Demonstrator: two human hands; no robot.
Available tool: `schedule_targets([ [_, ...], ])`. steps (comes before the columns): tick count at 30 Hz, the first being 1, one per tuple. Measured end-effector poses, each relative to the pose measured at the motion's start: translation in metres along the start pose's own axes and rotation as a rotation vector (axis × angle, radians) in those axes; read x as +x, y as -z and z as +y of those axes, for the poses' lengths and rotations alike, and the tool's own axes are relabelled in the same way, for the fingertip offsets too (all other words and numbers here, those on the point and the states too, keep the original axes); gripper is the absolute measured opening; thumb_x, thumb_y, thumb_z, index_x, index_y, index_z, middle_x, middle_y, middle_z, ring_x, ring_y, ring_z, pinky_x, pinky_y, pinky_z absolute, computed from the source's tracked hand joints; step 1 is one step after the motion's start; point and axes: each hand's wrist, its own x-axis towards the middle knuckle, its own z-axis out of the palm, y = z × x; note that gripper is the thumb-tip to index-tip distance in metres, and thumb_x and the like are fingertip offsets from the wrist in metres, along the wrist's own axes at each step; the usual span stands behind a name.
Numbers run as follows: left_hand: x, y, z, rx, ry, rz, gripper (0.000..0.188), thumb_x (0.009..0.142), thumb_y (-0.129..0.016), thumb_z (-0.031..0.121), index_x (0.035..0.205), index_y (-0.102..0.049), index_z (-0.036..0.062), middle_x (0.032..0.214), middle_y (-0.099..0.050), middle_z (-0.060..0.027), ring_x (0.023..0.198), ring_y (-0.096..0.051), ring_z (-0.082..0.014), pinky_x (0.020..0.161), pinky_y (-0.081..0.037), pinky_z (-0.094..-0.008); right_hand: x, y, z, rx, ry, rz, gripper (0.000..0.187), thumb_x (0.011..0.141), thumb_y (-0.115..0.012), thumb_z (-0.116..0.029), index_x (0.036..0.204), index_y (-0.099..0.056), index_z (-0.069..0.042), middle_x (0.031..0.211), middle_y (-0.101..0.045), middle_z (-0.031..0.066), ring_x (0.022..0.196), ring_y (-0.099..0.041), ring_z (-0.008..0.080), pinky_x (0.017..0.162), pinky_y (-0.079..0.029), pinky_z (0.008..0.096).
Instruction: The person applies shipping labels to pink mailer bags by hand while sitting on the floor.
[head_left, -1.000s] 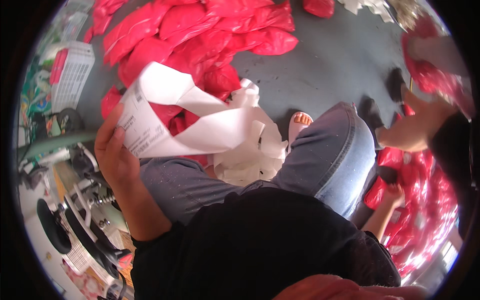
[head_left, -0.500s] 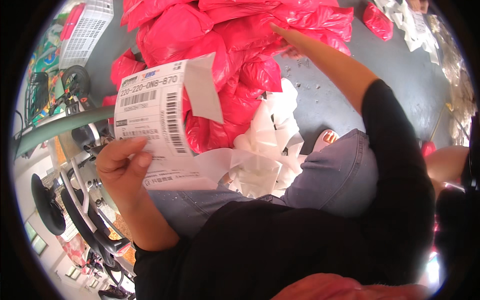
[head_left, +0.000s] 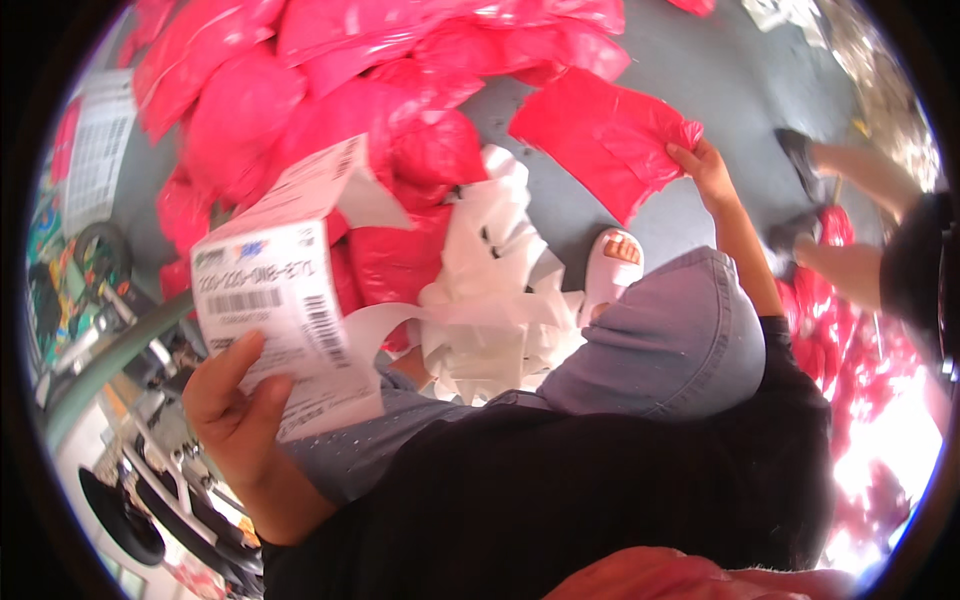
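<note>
Between the thumb and fingers of my left hand (head_left: pixel 240 410) is a folded strip of white shipping labels (head_left: pixel 270 290) with black print and barcodes. My right hand (head_left: pixel 705 170), raised to the right, grips a corner of a pink plastic mailer bag (head_left: pixel 605 135), which hangs out to the left. Beyond the labels lies a big heap of filled pink bags (head_left: pixel 350 110). Below the held bag, a tangle of whitish backing paper (head_left: pixel 480 270) lies on the floor, and a pale strip of it curls toward the labels.
My foot in a pale sandal (head_left: pixel 610 265) rests beside the backing paper. Another person's legs (head_left: pixel 860 220) stand at the right, near more pink bags (head_left: pixel 825 290). A white crate (head_left: pixel 100 150) and parked scooters or bikes (head_left: pixel 120 510) line the left side.
My right hand has come back from the heap with one pink bag in it. The view has shifted, and the label strip in my left hand now folds over at its top.
</note>
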Motion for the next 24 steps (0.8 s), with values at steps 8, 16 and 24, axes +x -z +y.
schedule_targets([
  [8,0.021,-0.064,-0.004,-0.064,0.193,-0.277,0.044,0.069,-0.059,-0.009,0.111,-0.051,-0.0060,0.107,-0.055,-0.0140,0.100,-0.051,-0.0177,0.088,-0.037,-0.0280,-0.034,-0.020,0.090,-1.201,0.085,0.326,0.089,0.067,-0.057,-0.059,0.134,-0.021,-0.014,0.141,-0.017,0.0039,0.131,-0.011,0.0224,0.103,-0.012,0.0495],
  [16,0.041,-0.201,-0.040,-0.380,0.223,-0.628,0.074,0.074,-0.054,-0.007,0.136,-0.015,0.0038,0.133,-0.030,-0.0088,0.115,-0.039,-0.0144,0.095,-0.028,-0.0256,-0.041,-0.032,0.045,-0.511,-0.002,0.032,0.063,0.078,-0.055,-0.044,0.128,-0.035,-0.010,0.131,-0.034,0.0089,0.122,-0.029,0.0224,0.098,-0.025,0.0431],
  [24,0.057,-0.308,-0.058,-0.454,0.406,-0.731,0.084,0.075,-0.055,-0.005,0.137,0.000,0.0089,0.092,-0.060,-0.0114,0.085,-0.057,-0.0153,0.077,-0.043,-0.0260,-0.082,-0.040,-0.001,0.391,-0.028,-0.418,0.026,0.078,-0.062,-0.022,0.093,-0.053,-0.001,0.089,-0.057,0.0044,0.083,-0.053,0.0097,0.073,-0.043,0.0240],
])
